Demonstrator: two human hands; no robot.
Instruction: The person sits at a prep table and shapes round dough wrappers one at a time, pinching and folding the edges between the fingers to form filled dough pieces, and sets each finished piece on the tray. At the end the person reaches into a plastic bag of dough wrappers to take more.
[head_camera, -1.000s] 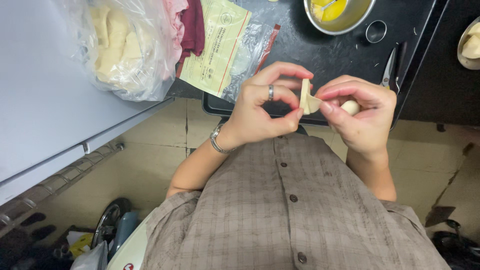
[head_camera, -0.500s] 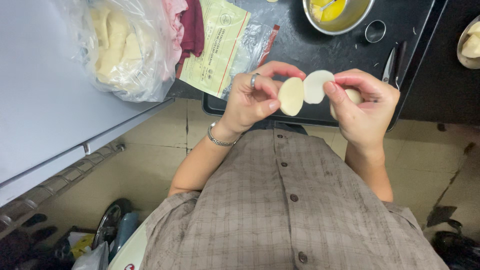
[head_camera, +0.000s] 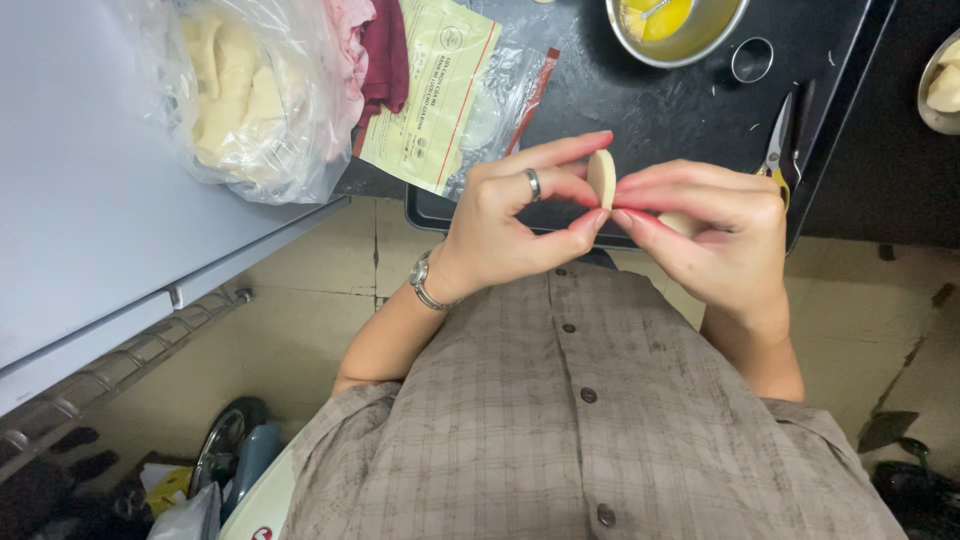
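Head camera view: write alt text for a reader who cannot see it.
Two bare hands pinch a small round dough wrapper between them, left hand and right hand meeting above a black tray. On the tray sit a metal bowl of yellow liquid, a round cutter, scissors and a wrapper packet.

Pretty even indoor light, bright enough, no harsh shadows. The plastic bag (head_camera: 250, 100) throws some white glare and the metal bowl (head_camera: 675, 25) glints a bit. Black worktop (head_camera: 660, 110) reads dark. Hands (head_camera: 620, 215) sharp; lower corners go dim and murky.
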